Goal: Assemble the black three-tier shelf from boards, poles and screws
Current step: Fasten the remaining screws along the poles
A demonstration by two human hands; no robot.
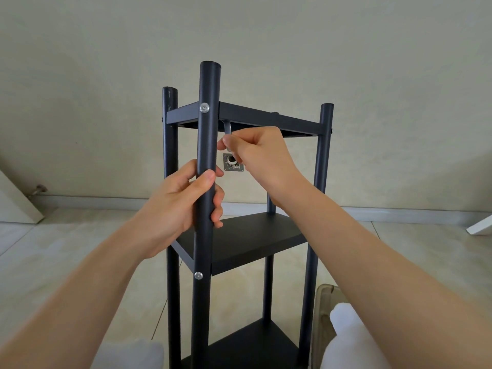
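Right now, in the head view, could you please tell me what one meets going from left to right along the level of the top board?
Rear left pole → front left pole with its silver screw → hex key pinched by the right hand → top board → right pole.

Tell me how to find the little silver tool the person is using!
Find the black shelf standing before the wall, then its top board. Just under that board, near the front pole, the right hand pinches a thin bent key. Unlike the round silver screws, it is a long, slim strip.
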